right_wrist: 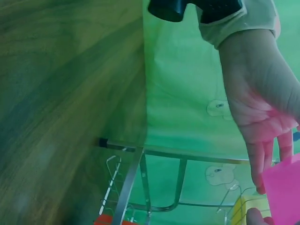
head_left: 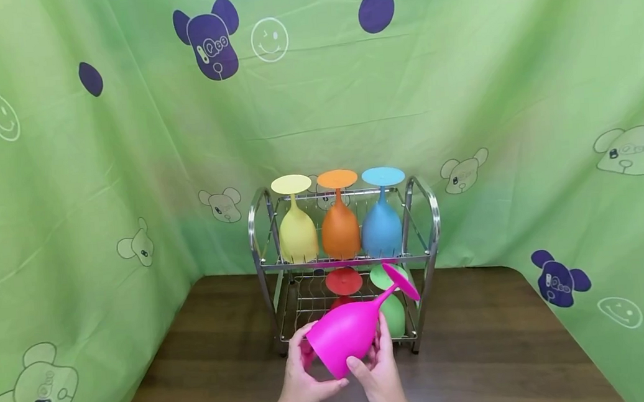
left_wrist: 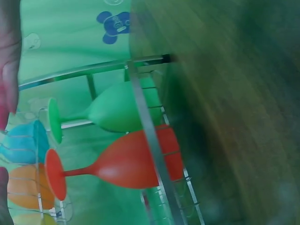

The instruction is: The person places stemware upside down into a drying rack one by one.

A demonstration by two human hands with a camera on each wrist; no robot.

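A bright pink plastic goblet [head_left: 347, 336] is tilted in front of the rack, its foot up to the right and its rim toward the lower left. My left hand [head_left: 303, 380] holds it at the rim, fingers on the far side and thumb at the lower edge. Around the bowl's right side, my right hand [head_left: 379, 374] grips it with the thumb in front. Part of the pink bowl [right_wrist: 285, 194] shows in the right wrist view. Behind it, on the rack's lower tier, a red goblet [left_wrist: 129, 161] and a green goblet [left_wrist: 119, 108] stand upside down.
A two-tier metal rack [head_left: 428, 256] stands on the dark wooden table [head_left: 494, 338]. Its upper tier carries upside-down yellow [head_left: 298, 234], orange [head_left: 341, 231] and blue [head_left: 382, 228] goblets. A green printed cloth [head_left: 316, 114] hangs behind and at both sides.
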